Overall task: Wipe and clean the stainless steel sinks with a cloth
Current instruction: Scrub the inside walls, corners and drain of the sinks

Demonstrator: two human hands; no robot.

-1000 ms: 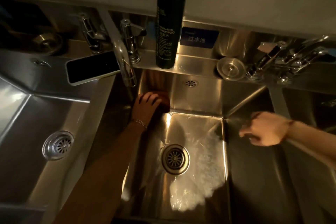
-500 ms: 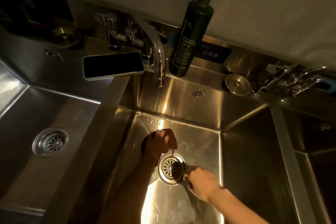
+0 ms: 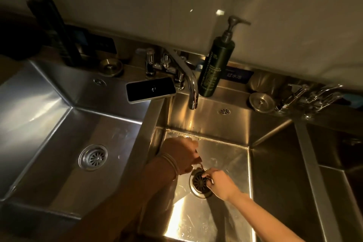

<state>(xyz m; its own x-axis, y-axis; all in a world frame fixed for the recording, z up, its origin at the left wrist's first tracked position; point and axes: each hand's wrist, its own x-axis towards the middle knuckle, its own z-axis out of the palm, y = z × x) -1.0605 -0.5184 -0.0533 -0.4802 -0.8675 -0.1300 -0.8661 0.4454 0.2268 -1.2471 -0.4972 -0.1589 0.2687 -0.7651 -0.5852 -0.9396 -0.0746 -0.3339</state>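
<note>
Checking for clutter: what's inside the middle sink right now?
Both hands: left hand beside the drain strainer, right hand fingers on it. Any cloth under the left hand is hidden. Basin floor otherwise bare.

- Pretty dim and warm-toned overall; your shot is mostly amber murk.
- Brightest glare sits on the middle sink [image 3: 225,153] floor and back wall, with a hot patch near the bottom edge.
- The top-left corner drops to near black.
- Your left forearm [image 3: 117,206] is a dark, soft shape.
- Wide-angle bend bows the wall and the basin edges near the frame's borders.
- The right faucets [image 3: 310,96] look smeared.
</note>
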